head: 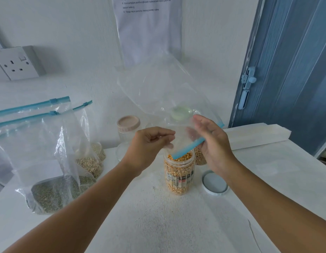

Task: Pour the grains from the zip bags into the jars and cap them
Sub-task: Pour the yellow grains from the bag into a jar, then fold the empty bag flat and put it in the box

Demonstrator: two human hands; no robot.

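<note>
Left hand (pixel 149 143) pinches emptied zip bag (pixel 158 92) mouth edge. Corn jar (pixel 179 172) directly below, upright, full. Right hand (pixel 211 143) grips blue zip strip (pixel 187 149), slanting over jar mouth. Lid (pixel 214 182) beside jar, nearer right hand.

Single head-worn wide-angle view, facing forward and down, close above the white speckled table (pixel 158 225), toward the white wall (pixel 76 24)

White wall socket (pixel 16 63); printed sheet (pixel 147 24) on wall; blue folding door (pixel 293 73) with latch (pixel 248 79).
</note>
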